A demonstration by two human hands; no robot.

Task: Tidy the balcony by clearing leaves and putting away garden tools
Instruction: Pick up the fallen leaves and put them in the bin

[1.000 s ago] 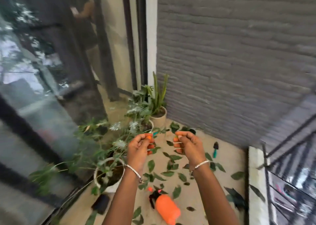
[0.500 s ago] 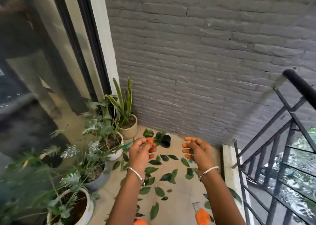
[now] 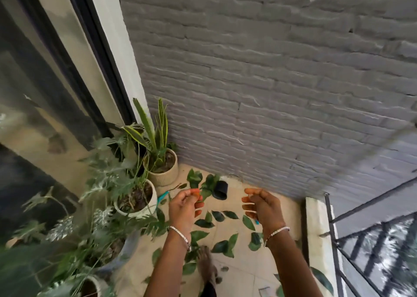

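Leaves (image 3: 204, 223) lie scattered over the balcony floor (image 3: 243, 267), most of them nearer the camera than the small black pot (image 3: 220, 189), which lies on its side by the grey brick wall (image 3: 270, 93); a few more sit just left of that pot. The left hand (image 3: 184, 208) hangs in the air left of the black pot, its fingers (image 3: 198, 205) curled with thumb and forefinger tips drawn close; whether they pinch anything cannot be told. The right hand (image 3: 264, 206) hangs right of the black pot, fingers (image 3: 248, 199) loosely curled and apart, holding nothing. A teal-handled tool (image 3: 163, 198) lies well left of the black pot, touching a white planter (image 3: 135, 211). A ribbed beige planter (image 3: 167, 177) stands left of the black pot, in the corner.
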